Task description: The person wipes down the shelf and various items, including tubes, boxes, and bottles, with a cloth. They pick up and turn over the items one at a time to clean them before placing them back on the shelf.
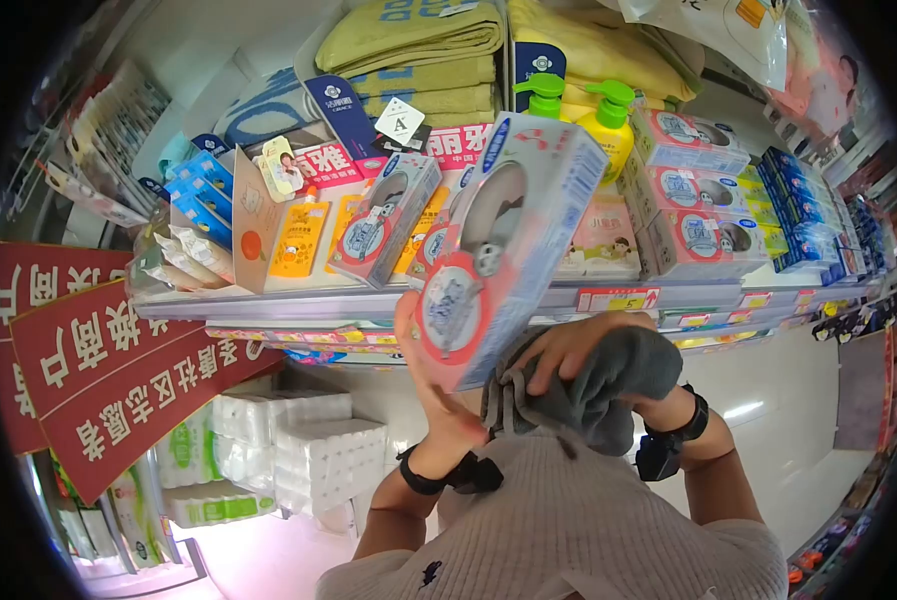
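Here in the head view, my left hand (433,398) is partly open, wrapped round the lower end of the box (513,235), with fingers along its left edge and the rest of the grip hidden behind it. The box is up in front of the shelf (538,303), tilted, its top leaning right, pink-and-white face and clear window showing. Over to my right hand (568,352): it's half closed, fingers bent into the bunched grey cloth (613,392), which sits right beside the box's lower right edge; whether the two touch, I can't tell. Behind the box, on the shelf, a similar carton (386,220) leans by the orange packs (299,240), and two green-topped yellow pump bottles (606,130) stand near its upper right. Further right come the stacked cartons (695,190), then the blue boxes (800,215). Folded towels (423,40) are up above. Down left, red signs (133,375) overlap one another, and wrapped paper packs (328,460) are piled near them, below shelf level.
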Demonstrator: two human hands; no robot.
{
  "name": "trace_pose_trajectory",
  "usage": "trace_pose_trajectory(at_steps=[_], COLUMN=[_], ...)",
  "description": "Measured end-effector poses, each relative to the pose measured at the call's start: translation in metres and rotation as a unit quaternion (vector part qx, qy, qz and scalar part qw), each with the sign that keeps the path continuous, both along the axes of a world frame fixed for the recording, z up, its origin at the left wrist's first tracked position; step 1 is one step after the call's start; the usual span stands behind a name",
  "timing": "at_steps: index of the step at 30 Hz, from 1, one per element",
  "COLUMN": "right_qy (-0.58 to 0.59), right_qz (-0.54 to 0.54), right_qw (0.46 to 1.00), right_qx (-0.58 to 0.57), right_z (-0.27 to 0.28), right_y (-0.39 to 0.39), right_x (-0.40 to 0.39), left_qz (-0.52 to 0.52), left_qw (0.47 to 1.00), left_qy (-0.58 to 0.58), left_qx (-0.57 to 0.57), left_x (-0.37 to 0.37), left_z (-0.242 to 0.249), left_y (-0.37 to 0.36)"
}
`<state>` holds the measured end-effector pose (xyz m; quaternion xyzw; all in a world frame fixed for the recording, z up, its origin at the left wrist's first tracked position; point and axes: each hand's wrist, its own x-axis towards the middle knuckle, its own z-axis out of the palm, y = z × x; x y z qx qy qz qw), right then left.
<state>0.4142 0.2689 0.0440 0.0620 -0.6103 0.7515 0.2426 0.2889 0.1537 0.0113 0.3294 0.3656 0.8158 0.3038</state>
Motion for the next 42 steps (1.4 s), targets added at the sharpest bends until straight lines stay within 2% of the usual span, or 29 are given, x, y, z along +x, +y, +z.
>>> trace_pose_trajectory(at_steps=[2, 3, 5, 6, 8, 9, 12, 20, 22, 23, 25, 26, 28, 29, 30, 31, 33, 34, 35, 37, 42], right_qy=[0.027, 0.030, 0.023, 0.024, 0.018, 0.015, -0.008, -0.006, -0.006, -0.007, -0.005, -0.007, 0.003, -0.003, 0.022, 0.045, 0.043, 0.069, 0.097, 0.103, 0.120], right_qz=[-0.030, -0.033, -0.049, -0.051, -0.053, -0.054, -0.089, -0.109, -0.128, -0.127, -0.127, -0.126, -0.124, -0.120, -0.124, -0.126, -0.166, -0.172, -0.180, -0.171, -0.177], right_qw=[0.997, 0.997, 0.997, 0.997, 0.997, 0.997, 0.993, 0.991, 0.989, 0.989, 0.989, 0.989, 0.989, 0.990, 0.988, 0.985, 0.976, 0.971, 0.964, 0.965, 0.956], right_qx=[-0.058, -0.059, -0.048, -0.048, -0.054, -0.058, -0.082, -0.075, -0.075, -0.074, -0.081, -0.080, -0.078, -0.080, -0.094, -0.109, -0.133, -0.151, -0.168, -0.170, -0.199], right_z=[-0.003, -0.002, -0.001, -0.002, -0.008, -0.009, -0.011, -0.014, -0.012, -0.013, -0.016, -0.017, -0.018, -0.020, -0.023, -0.026, -0.025, -0.027, -0.030, -0.031, -0.031], right_y=[-0.001, 0.000, 0.005, 0.007, 0.013, 0.014, 0.012, 0.015, 0.014, 0.015, 0.016, 0.017, 0.018, 0.019, 0.020, 0.019, 0.015, 0.014, 0.012, 0.013, 0.010], right_x=[-0.003, -0.001, 0.008, 0.013, 0.021, 0.024, 0.030, 0.040, 0.040, 0.041, 0.042, 0.042, 0.043, 0.043, 0.043, 0.043, 0.042, 0.040, 0.039, 0.039, 0.047], left_qz=[0.079, 0.077, 0.225, 0.223, 0.317, 0.316, 0.215, 0.224, 0.256, 0.257, 0.308, 0.308, 0.363, 0.362, 0.279, 0.192, -0.012, -0.077, -0.142, -0.226, -0.328], left_qw=[0.989, 0.990, 0.972, 0.972, 0.925, 0.926, 0.959, 0.928, 0.873, 0.873, 0.767, 0.768, 0.671, 0.672, 0.774, 0.853, 0.891, 0.917, 0.935, 0.935, 0.909], left_qy=[-0.122, -0.120, 0.005, 0.006, 0.186, 0.187, 0.154, 0.261, 0.364, 0.362, 0.497, 0.495, 0.601, 0.597, 0.551, 0.484, 0.446, 0.387, 0.324, 0.259, 0.174], left_qx=[0.025, 0.024, 0.072, 0.072, -0.093, -0.092, -0.106, -0.144, -0.202, -0.203, -0.262, -0.264, -0.239, -0.245, -0.138, -0.028, 0.086, 0.055, 0.027, 0.089, 0.190], left_x=[0.004, -0.002, -0.026, -0.037, -0.055, -0.057, -0.064, -0.065, -0.066, -0.066, -0.064, -0.063, -0.058, -0.055, -0.051, -0.047, -0.027, -0.017, -0.011, -0.003, 0.011], left_z=[0.006, 0.007, 0.009, 0.009, 0.007, 0.007, 0.003, 0.001, 0.003, 0.004, 0.010, 0.015, 0.031, 0.038, 0.044, 0.052, 0.086, 0.102, 0.109, 0.115, 0.115], left_y=[0.003, 0.005, 0.009, 0.004, -0.003, -0.001, 0.012, 0.034, 0.035, 0.034, 0.031, 0.029, 0.019, 0.013, 0.005, -0.003, -0.008, -0.013, -0.018, -0.010, 0.006])
